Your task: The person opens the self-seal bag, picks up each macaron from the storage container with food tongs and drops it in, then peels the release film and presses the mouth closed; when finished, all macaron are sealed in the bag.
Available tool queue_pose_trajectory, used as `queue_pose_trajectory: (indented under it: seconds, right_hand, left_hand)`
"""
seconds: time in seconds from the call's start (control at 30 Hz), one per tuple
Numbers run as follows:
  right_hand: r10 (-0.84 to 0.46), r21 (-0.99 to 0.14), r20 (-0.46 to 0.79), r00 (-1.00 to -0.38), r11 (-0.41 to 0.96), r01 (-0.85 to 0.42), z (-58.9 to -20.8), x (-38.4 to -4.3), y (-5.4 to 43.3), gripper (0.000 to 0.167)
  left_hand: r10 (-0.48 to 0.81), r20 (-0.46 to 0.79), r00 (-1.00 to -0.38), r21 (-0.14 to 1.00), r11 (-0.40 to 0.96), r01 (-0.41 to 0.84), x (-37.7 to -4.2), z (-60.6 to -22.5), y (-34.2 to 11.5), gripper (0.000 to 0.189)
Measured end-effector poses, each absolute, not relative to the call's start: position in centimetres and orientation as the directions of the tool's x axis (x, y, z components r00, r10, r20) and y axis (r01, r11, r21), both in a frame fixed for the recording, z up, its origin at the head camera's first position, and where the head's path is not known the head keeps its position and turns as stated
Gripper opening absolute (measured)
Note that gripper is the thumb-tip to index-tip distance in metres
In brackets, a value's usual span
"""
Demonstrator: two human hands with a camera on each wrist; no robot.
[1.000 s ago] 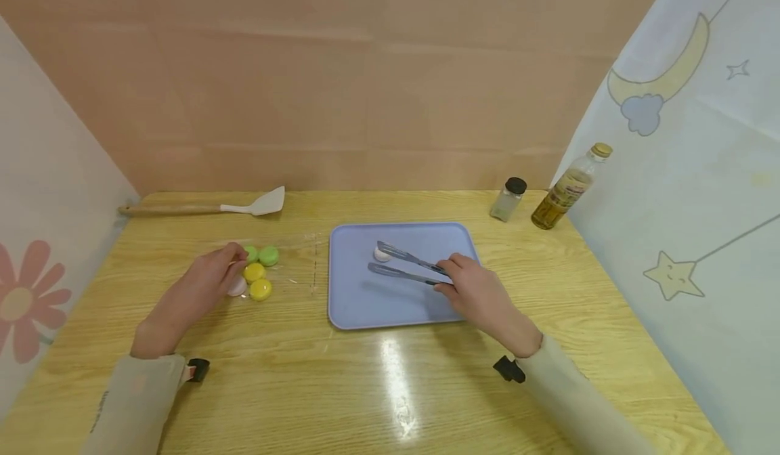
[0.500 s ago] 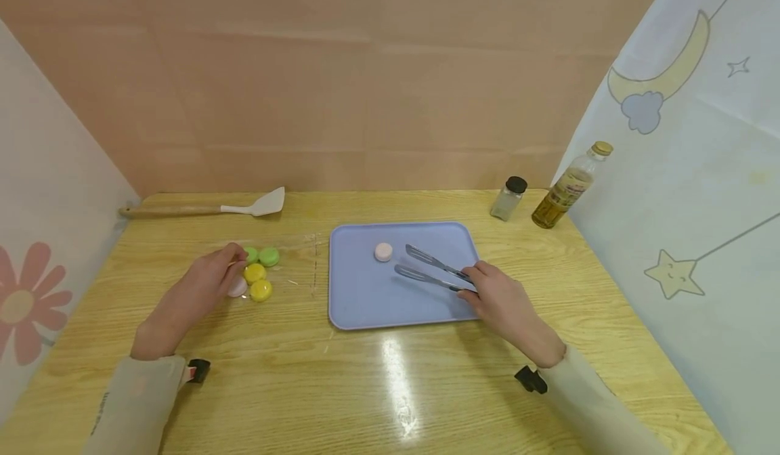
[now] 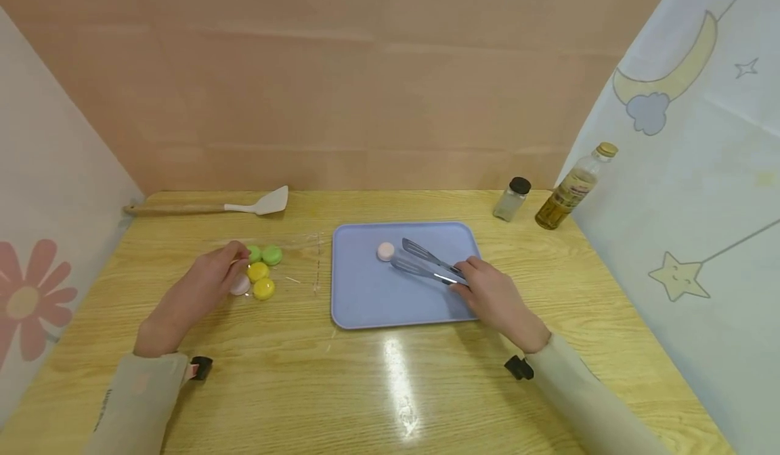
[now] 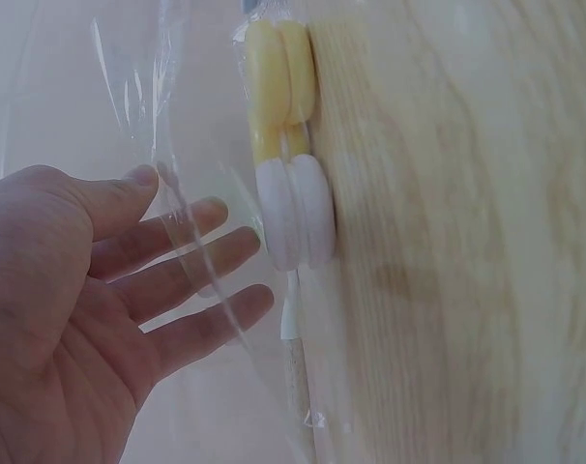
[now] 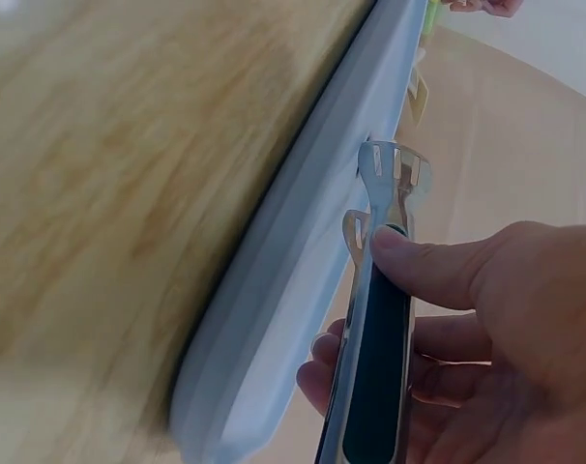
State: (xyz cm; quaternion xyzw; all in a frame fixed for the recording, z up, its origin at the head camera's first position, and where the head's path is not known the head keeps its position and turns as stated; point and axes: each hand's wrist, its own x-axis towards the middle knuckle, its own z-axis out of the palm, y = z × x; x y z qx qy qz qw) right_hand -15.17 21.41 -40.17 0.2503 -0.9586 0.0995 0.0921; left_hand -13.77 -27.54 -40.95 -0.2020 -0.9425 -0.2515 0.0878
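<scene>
A pale pink round macaron (image 3: 386, 251) is set on the blue rectangular tray (image 3: 365, 302), near slotted metal tongs (image 5: 380, 338) gripped by the right hand (image 3: 496, 298); the clear plastic bag (image 3: 301, 265), pinched by the left hand (image 3: 204, 284), is best held raised, the tongs lightly squeezed.

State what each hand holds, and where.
Right hand: slotted metal tongs, by their dark handles. Left hand: clear plastic bag, apparently pinched at its edge.

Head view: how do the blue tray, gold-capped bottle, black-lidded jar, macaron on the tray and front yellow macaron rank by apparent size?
Largest to smallest:
1. Blue tray
2. Gold-capped bottle
3. Black-lidded jar
4. Pale macaron on the tray and front yellow macaron: too alike to rank.
</scene>
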Motion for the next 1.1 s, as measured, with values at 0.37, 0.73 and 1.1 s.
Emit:
queue_pose_trajectory:
  seconds: [0.37,0.73,1.1]
  right_hand:
    - [-0.474,-0.15,0.203,-0.857,0.85,-0.505,-40.2,-16.3,19.8,0.028]
    - [-0.459,-0.161,0.171,-0.872,0.86,-0.484,-40.2,-16.7,18.9,0.021]
    - [-0.463,-0.141,0.19,-0.866,0.86,-0.49,-40.5,-16.9,18.7,0.016]
  left_hand:
    - [0.332,0.263,-0.906,0.443,0.793,0.419,-13.8,-41.0,-27.6,0.007]
    - [0.334,0.28,-0.9,0.436,0.791,0.429,-13.8,-41.0,-27.4,0.006]
    - [0.334,0.276,-0.901,0.435,0.793,0.427,-13.9,-41.0,-27.5,0.006]
